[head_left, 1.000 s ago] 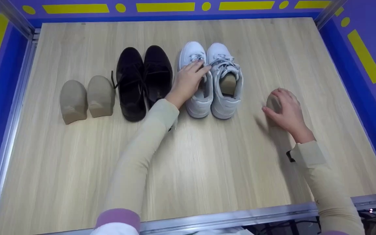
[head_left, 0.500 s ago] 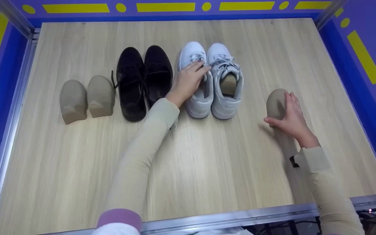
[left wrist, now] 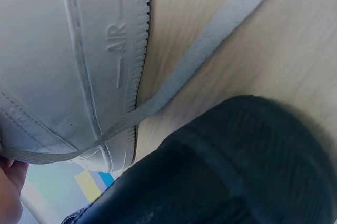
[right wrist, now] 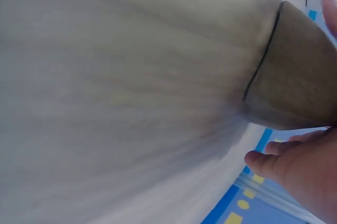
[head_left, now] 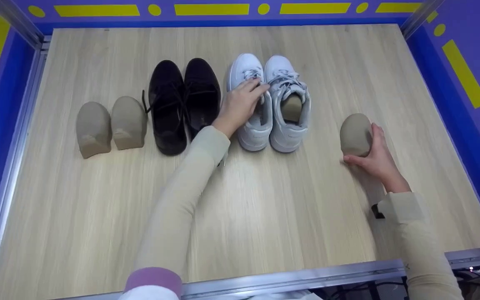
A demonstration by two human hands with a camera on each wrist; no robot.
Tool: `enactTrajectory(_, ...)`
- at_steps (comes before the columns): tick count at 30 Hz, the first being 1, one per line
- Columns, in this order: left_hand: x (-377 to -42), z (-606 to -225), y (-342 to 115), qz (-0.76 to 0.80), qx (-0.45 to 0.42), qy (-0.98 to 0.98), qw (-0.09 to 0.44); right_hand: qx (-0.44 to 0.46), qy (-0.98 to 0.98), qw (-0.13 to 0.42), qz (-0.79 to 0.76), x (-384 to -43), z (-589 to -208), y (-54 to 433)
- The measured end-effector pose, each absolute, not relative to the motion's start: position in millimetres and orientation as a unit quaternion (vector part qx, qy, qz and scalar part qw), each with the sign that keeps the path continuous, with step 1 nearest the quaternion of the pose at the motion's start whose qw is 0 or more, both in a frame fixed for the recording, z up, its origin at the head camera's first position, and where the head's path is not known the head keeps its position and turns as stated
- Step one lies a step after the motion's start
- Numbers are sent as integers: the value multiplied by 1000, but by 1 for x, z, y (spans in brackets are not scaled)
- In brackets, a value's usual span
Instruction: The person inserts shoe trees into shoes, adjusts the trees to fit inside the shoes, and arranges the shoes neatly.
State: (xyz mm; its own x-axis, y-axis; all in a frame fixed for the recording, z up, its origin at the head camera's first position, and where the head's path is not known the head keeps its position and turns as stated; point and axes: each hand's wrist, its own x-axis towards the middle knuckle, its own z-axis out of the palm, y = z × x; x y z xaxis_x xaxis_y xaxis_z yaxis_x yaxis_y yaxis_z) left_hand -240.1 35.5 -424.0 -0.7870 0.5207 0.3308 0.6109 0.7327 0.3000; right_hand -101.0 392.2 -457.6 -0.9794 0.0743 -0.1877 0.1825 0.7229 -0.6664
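1. At the left of the frame, two beige rounded blocks (head_left: 94, 130) stand side by side on the wooden tabletop (head_left: 265, 216).
2. Left of centre sits a pair of black lace-up shoes (head_left: 166, 112), toes toward the top of the frame, a lace end sticking out beside the blocks.
3. Just left of the upper centre, the left hand (head_left: 236, 103) lies over the left white sneaker (head_left: 253, 138), its fingers at the laces and tongue; I cannot tell whether they pinch anything. The left wrist view shows a loose white lace (left wrist: 200, 50) trailing from that side onto the tabletop.
4. The right white sneaker (head_left: 288, 85) stands just beside its mate, with a beige insert (head_left: 291, 109) seated in its heel.
5. At right centre, the right hand (head_left: 375, 157) is beside another beige block (head_left: 355, 134), thumb at its lower edge, fingers along its right side; whether they grip it I cannot tell.
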Motion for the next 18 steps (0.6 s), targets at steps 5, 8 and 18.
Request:
enactTrajectory(5,-240,-425,36,-203,-306,-924,111,89,916,89,-380,-101,-458,393)
enactTrajectory(8,-241,-425,36,-204,-307,-923,113,96,915,95,-381,-101,-457,392)
enactTrajectory(18,-240,-425,36,-207,-305,-923,114,100,921,83,-368,-104,-455,388)
